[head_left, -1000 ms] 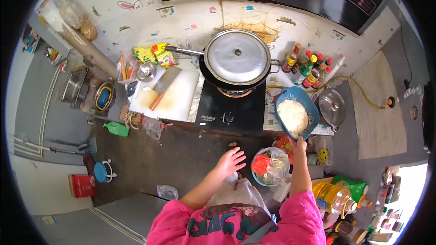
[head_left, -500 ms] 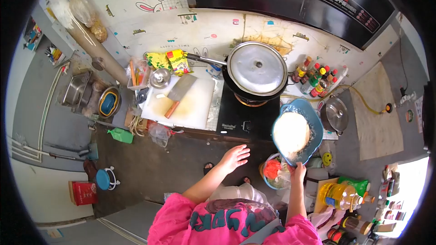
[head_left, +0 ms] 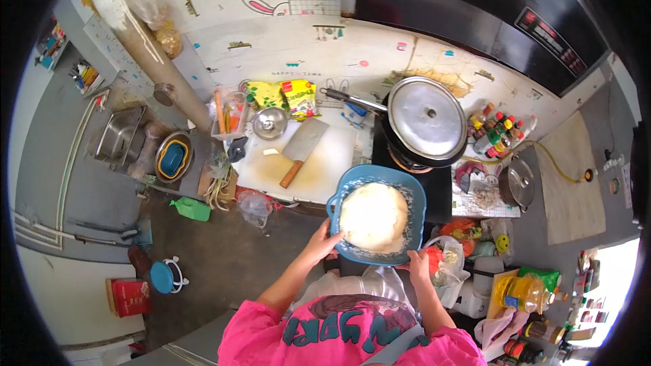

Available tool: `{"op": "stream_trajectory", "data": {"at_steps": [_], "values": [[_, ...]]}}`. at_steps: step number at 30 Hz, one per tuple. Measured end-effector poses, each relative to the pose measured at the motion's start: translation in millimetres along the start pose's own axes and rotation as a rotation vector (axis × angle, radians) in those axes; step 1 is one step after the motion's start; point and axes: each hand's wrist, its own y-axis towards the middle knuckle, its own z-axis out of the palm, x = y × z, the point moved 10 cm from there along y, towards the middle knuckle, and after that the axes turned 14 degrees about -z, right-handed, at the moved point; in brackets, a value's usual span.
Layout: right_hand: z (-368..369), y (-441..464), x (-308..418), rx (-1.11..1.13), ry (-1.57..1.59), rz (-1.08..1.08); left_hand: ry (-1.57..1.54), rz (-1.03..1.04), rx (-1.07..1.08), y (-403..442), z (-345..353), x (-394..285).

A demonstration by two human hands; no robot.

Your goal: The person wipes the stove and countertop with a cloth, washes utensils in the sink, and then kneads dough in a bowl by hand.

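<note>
A blue plastic basin [head_left: 413,193] with a large lump of pale dough [head_left: 373,217] in it is held in front of my body. My left hand [head_left: 321,242] grips its left side near the small handle, and my right hand [head_left: 418,264] is closed on the lower right corner. Whitish residue coats the basin's inner wall. Behind it, a cleaver [head_left: 302,151] rests on a white cutting board [head_left: 332,169]. A lidded wok [head_left: 428,120] sits on the black cooktop [head_left: 441,196] just beyond the basin.
A metal bowl [head_left: 270,123] and yellow packets [head_left: 298,98] stand behind the board. Sauce bottles [head_left: 498,132] and a lidded pot [head_left: 517,183] are to the right. A waste bin with a plastic bag [head_left: 451,264] is near my right hand. A blue stool [head_left: 163,277] stands on the floor at left.
The basin has moved left from beside the cooktop to in front of my body. My left hand, open and free before, now holds its left side. The view has shifted.
</note>
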Motion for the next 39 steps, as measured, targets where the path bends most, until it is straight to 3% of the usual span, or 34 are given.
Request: {"op": "stream_trajectory", "data": {"at_steps": [4, 10, 15, 18, 21, 25, 29, 33, 35, 39], "values": [[72, 19, -3, 0.225, -0.063, 0.033, -0.222, -0.136, -0.081, -13, -55, 21], [146, 58, -1, 0.432, -0.166, -0.012, -0.401, -0.137, -0.268, -7, -119, 78], [208, 101, -16, 0.615, -0.230, 0.007, -0.530, -0.139, -0.483, -29, -145, 53], [248, 114, -24, 0.792, -0.353, 0.016, -0.564, -0.077, -0.475, -32, -164, 49], [287, 113, -15, 0.818, -0.275, 0.120, -0.668, -0.129, -0.580, -42, -181, 45], [333, 122, -27, 0.927, -0.343, 0.168, -0.767, -0.038, -0.620, -35, -224, 46], [394, 153, -27, 1.020, -0.628, -0.048, -0.698, -0.092, -0.582, -29, -287, 47], [464, 196, -24, 0.868, -0.493, 0.010, -0.649, -0.110, -0.550, -33, -351, 40], [498, 232, -56, 0.842, -0.457, 0.089, -0.617, -0.130, -0.504, -32, -385, 44], [537, 267, -95, 0.435, -0.167, 0.275, -0.540, -0.203, -0.483, -36, -435, 48]]}}
